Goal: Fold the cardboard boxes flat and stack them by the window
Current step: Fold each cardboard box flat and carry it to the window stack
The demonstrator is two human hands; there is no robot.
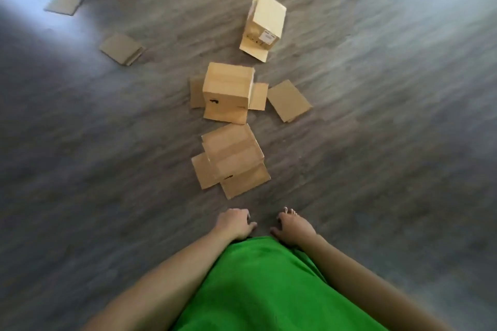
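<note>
Both hands are empty, fingers loosely curled: left hand point(234, 227), then right hand point(294, 228), poised above the grey floor point(94, 156). Just ahead lies the nearest box point(231, 160), flaps splayed. Judging by this, reaching for it comes next, then pressing it flat.

Three brown cardboard boxes point(228, 91) in a row on the floor, still upright, flaps splayed; flattened pieces point(121, 48) apparently lying apart, blurred.
</note>
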